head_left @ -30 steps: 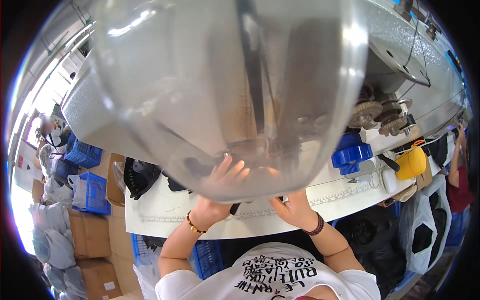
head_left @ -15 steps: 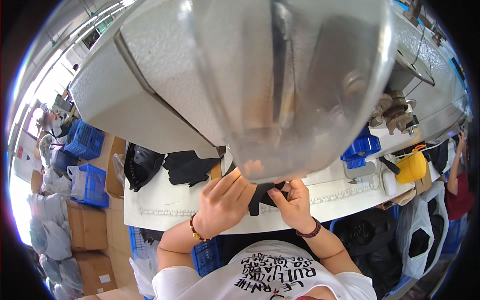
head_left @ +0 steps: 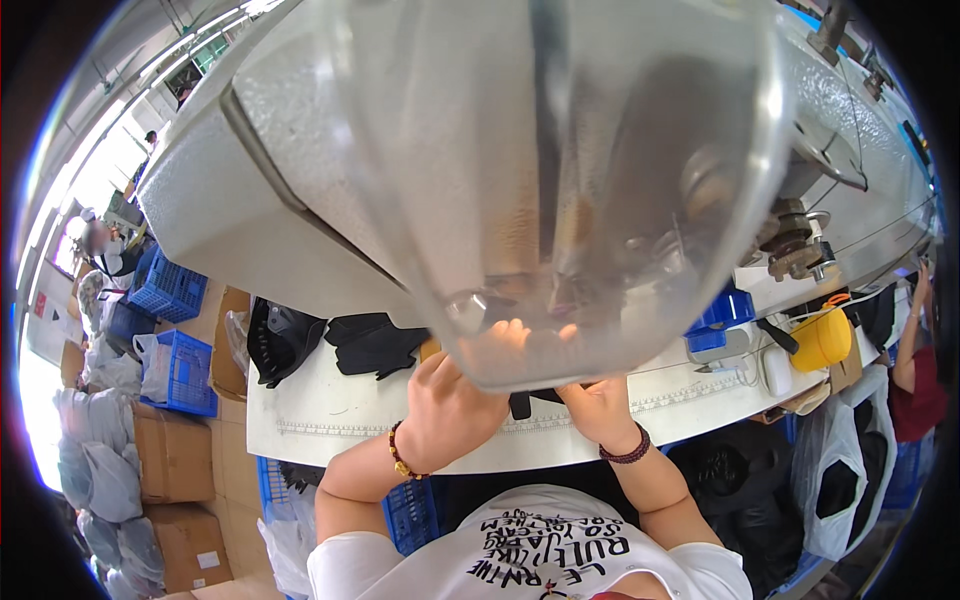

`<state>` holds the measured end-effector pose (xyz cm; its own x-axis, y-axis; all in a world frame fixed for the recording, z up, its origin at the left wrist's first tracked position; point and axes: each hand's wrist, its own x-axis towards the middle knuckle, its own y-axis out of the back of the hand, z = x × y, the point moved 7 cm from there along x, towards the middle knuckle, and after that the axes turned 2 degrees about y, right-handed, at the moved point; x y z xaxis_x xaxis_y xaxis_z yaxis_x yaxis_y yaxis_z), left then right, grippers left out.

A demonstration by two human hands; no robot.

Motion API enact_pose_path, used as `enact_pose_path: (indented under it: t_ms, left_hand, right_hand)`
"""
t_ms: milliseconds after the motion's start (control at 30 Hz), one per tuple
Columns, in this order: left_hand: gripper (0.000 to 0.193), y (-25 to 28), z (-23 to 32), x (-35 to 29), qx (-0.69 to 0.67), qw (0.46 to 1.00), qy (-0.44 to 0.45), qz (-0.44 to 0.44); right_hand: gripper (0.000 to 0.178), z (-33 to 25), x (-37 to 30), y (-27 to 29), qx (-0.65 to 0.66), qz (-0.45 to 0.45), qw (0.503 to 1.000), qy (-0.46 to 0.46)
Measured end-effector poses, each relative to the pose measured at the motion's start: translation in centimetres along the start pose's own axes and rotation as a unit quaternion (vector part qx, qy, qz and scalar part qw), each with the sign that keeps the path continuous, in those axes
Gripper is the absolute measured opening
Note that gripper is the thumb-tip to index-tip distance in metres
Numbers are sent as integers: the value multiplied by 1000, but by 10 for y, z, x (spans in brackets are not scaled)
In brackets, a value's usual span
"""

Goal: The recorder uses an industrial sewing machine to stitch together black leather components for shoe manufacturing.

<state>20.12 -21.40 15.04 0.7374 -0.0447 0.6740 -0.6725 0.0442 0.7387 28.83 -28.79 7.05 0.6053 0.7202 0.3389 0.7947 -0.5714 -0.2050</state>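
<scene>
Grip: I can't tell behind this clear shield (head_left: 570, 200).
Black piece (head_left: 521, 406): between my left hand (head_left: 458, 412) and right hand (head_left: 602, 410); uneven pulling might skew it.

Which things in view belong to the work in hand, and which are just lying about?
In the work: left hand; right hand; black piece between them; sewing machine with clear guard.

Probably just lying about: yellow container; blue crates; cardboard boxes. Unclear: flat black pieces at left.

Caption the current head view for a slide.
Left hand and right hand at a black piece, partly behind a clear shield, over a white table.
</scene>
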Motion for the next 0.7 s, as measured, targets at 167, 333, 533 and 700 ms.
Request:
enact_pose_path:
  t_ms: [167,333,533,700]
  left_hand:
    - [29,7,-12,1,-77,992,87,-46]
    - [25,7,-23,-8,-248,948,199,20]
    - [32,-8,11,-22,-32,997,73,-2]
    - [31,-7,13,-16,-21,998,61,-14]
  right_hand:
    - [20,-3,2,0,31,12,999,8]
    - [30,-2,0,2,34,-16,998,-51]
    - [29,4,-8,6,75,6,994,-77]
    - [24,6,-9,7,90,20,995,-33]
